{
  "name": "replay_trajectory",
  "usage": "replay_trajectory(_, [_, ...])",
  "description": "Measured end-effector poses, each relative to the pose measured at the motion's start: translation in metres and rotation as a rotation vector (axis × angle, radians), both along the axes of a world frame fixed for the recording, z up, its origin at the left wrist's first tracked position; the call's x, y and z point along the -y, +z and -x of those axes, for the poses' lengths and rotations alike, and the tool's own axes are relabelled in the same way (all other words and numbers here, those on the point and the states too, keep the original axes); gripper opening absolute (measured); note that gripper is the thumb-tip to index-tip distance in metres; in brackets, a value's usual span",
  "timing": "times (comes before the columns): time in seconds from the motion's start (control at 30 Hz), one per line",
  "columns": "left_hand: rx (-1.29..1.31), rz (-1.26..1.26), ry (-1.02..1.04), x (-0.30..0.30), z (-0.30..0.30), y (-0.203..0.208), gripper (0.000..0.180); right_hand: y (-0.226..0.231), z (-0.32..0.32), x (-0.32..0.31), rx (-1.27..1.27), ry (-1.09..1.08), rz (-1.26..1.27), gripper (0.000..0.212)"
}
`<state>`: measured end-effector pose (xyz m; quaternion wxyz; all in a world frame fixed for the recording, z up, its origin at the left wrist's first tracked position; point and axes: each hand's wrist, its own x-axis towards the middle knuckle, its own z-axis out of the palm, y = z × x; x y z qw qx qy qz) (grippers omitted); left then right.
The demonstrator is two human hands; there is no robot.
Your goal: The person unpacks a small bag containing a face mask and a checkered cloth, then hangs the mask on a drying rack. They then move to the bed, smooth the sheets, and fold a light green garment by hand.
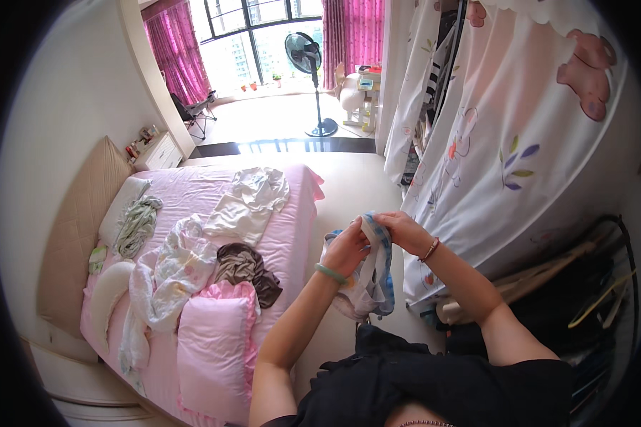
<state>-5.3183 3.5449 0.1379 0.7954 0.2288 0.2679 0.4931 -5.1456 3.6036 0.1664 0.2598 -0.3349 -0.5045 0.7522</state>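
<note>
In front of my body hangs a small piece of white cloth with blue edging, probably a garment, bunched in loose folds. My left hand grips its upper left side, fingers closed on the fabric, with a green bangle on the wrist. Just to the right, my right hand pinches the top edge between thumb and fingers. The two hands are close together, and the cloth dangles below them. Part of it is hidden behind my left hand and wrist.
Left of me stands a bed with a pink sheet, bearing a white garment, a brown cloth, a patterned blanket and a pink pillow. A white patterned curtain hangs at right; a standing fan is ahead.
</note>
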Motion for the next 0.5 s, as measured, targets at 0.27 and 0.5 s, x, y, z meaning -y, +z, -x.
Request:
replay_trajectory(0.27, [-0.003, -0.03, 0.123, -0.198, 0.044, 0.02, 0.031, 0.023, 0.054, -0.209, 0.053, 0.047, -0.084, 0.029])
replay_trajectory(0.5, [0.039, 0.014, 0.162, -0.385, 0.094, 0.014, 0.038, 0.024, 0.106, -0.392, 0.043, 0.028, -0.099, 0.03])
